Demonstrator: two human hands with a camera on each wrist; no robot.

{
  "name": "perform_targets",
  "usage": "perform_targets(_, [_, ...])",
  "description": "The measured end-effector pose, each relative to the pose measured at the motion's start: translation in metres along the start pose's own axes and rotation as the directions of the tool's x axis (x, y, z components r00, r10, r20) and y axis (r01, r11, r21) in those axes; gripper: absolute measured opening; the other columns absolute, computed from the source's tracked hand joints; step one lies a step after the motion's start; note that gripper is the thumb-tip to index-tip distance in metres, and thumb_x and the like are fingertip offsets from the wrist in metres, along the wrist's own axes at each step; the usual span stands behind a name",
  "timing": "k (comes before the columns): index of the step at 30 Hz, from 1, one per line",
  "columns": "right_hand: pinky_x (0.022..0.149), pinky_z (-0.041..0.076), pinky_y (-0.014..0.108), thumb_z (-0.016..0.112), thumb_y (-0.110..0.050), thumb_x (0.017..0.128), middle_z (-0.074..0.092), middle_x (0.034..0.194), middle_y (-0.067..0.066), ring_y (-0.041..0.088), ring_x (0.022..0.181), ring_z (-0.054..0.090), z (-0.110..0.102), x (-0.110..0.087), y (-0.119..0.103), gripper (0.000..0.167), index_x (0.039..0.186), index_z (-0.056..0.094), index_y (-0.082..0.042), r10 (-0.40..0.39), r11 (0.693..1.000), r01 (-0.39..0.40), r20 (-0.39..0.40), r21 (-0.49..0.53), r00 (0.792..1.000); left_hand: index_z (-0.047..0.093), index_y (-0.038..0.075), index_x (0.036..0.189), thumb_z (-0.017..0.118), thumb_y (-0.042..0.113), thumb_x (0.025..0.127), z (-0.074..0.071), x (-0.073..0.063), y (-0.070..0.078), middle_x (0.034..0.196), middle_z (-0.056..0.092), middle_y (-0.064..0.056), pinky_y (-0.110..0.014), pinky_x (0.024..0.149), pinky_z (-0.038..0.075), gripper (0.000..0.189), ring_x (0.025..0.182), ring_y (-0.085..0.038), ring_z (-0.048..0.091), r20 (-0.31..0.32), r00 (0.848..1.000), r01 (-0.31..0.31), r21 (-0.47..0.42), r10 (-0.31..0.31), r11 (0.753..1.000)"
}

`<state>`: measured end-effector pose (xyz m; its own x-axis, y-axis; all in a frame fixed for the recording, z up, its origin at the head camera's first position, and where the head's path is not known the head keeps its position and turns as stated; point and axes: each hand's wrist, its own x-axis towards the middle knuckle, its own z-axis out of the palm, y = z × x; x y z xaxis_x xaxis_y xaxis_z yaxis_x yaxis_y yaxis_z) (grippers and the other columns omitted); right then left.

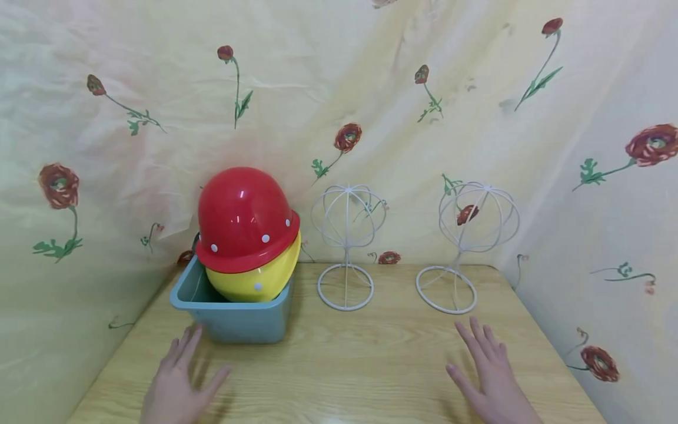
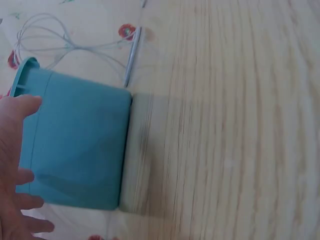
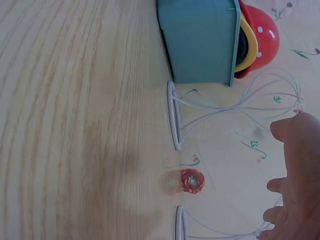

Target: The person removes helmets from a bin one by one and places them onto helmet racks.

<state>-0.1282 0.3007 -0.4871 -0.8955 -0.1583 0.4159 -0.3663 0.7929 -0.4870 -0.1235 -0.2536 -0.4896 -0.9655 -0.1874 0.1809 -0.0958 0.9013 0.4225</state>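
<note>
**Nothing is gripped, but a tumble is possible**

In the head view, the red helmet [image 1: 243, 218] sits tilted on the yellow helmet [image 1: 235, 286], and this one rests in the blue bin [image 1: 243, 325], on the left part of the desk [image 1: 360, 365]. To the right of the bin are two wire stands, the middle stand [image 1: 347, 215] and the right stand [image 1: 459, 250]. The left hand [image 1: 177, 383] is just in front of the bin, the right hand [image 1: 494, 377] in front of the right stand; the fingers of both are spread and hold nothing. The red helmet rises well above the rim — I judge that a knock could make it slide off.

In the left wrist view, the thumb and fingers show before the wall of the blue bin; whether they touch it, I cannot tell. A careless push here may shift the bin and shake the helmets.

In the right wrist view, the fingers again grip nothing. Both stands are of thin wire and probably light — so a sideways brush could tip one over.
</note>
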Motion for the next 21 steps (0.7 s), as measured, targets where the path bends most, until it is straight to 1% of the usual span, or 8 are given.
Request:
perform_targets(2, [0.125, -0.008, 0.074, 0.071, -0.023, 0.100, 0.017, 0.172, 0.033, 0.056, 0.161, 0.006, 0.000, 0.002, -0.004, 0.082, 0.170, 0.028, -0.019, 0.006, 1.000, -0.006, 0.006, 0.011, 1.000, 0.029, 0.016, 0.169, 0.067, 0.081, 0.086, -0.003, 0.002, -0.006, 0.164, 0.041, -0.030, -0.079, 0.099, 0.046, 0.112, 0.142, -0.064, 0.043, 0.019, 0.999, 0.029, 0.006, -0.029, 1.000])
perform_targets(4, [0.122, 0.006, 0.079, 0.071, -0.024, 0.101, 0.017, 0.174, 0.029, 0.057, 0.159, 0.013, 0.000, 0.005, -0.009, 0.081, 0.170, 0.029, -0.021, 0.018, 1.000, -0.019, 0.009, 0.018, 1.000, 0.031, 0.012, 0.168, 0.064, 0.082, 0.087, -0.008, 0.006, -0.013, 0.160, 0.043, -0.033, -0.076, 0.095, 0.050, 0.112, 0.138, -0.063, 0.048, 0.032, 0.999, 0.036, 0.023, -0.036, 0.999])
perform_targets(6, [0.113, 0.022, 0.084, 0.071, -0.026, 0.102, 0.017, 0.176, 0.024, 0.059, 0.156, 0.020, -0.001, 0.008, -0.015, 0.080, 0.170, 0.029, -0.024, 0.032, 0.999, -0.033, 0.016, 0.022, 0.999, 0.033, 0.007, 0.166, 0.064, 0.079, 0.089, -0.013, 0.011, -0.020, 0.157, 0.045, -0.036, -0.075, 0.091, 0.053, 0.110, 0.135, -0.064, 0.051, 0.035, 0.999, 0.030, 0.015, -0.030, 0.999])
perform_targets(8, [0.100, 0.033, 0.086, 0.070, -0.028, 0.102, 0.017, 0.177, 0.019, 0.059, 0.152, 0.028, -0.001, 0.012, -0.021, 0.079, 0.169, 0.029, -0.027, 0.037, 0.999, -0.038, 0.019, 0.021, 0.999, 0.031, 0.005, 0.167, 0.062, 0.079, 0.090, -0.020, 0.017, -0.026, 0.156, 0.044, -0.038, -0.073, 0.091, 0.054, 0.111, 0.134, -0.064, 0.051, 0.060, 0.997, 0.051, 0.006, -0.051, 0.999])
perform_targets(12, [0.097, 0.040, 0.082, 0.069, -0.026, 0.103, 0.022, 0.176, 0.018, 0.059, 0.147, 0.038, 0.001, 0.020, -0.032, 0.078, 0.169, 0.028, -0.028, -0.001, 1.000, 0.001, 0.008, 0.028, 1.000, 0.025, 0.002, 0.168, 0.061, 0.077, 0.092, -0.031, 0.032, -0.034, 0.151, 0.047, -0.041, -0.071, 0.093, 0.053, 0.112, 0.132, -0.064, 0.052, 0.065, 0.994, 0.089, -0.046, -0.086, 0.995])
perform_targets(15, [0.098, 0.042, 0.079, 0.070, -0.020, 0.103, 0.029, 0.174, 0.020, 0.058, 0.144, 0.043, 0.002, 0.027, -0.039, 0.078, 0.169, 0.029, -0.024, -0.051, 0.998, 0.052, -0.016, 0.046, 0.999, 0.024, 0.000, 0.168, 0.064, 0.073, 0.093, -0.038, 0.042, -0.037, 0.152, 0.046, -0.042, -0.073, 0.099, 0.049, 0.111, 0.133, -0.064, 0.050, 0.034, 0.995, 0.097, -0.107, -0.094, 0.989])
perform_targets(18, [0.113, 0.050, 0.046, 0.071, -0.014, 0.101, 0.038, 0.169, 0.021, 0.051, 0.141, 0.049, 0.005, 0.035, -0.047, 0.076, 0.168, 0.033, -0.019, -0.106, 0.992, 0.109, -0.056, 0.056, 0.993, 0.022, 0.002, 0.168, 0.068, 0.067, 0.094, -0.044, 0.050, -0.038, 0.157, 0.041, -0.041, -0.074, 0.105, 0.045, 0.110, 0.137, -0.062, 0.048, 0.005, 0.994, 0.105, -0.173, -0.106, 0.979])
perform_targets(21, [0.111, 0.040, 0.011, 0.070, -0.008, 0.101, 0.046, 0.163, 0.022, 0.044, 0.138, 0.053, 0.008, 0.046, -0.056, 0.071, 0.165, 0.038, -0.010, -0.157, 0.980, 0.166, -0.082, 0.111, 0.984, 0.020, 0.005, 0.169, 0.074, 0.058, 0.093, -0.051, 0.057, -0.037, 0.162, 0.038, -0.035, -0.069, 0.107, 0.046, 0.108, 0.139, -0.060, 0.048, -0.023, 0.995, 0.090, -0.268, -0.100, 0.959])
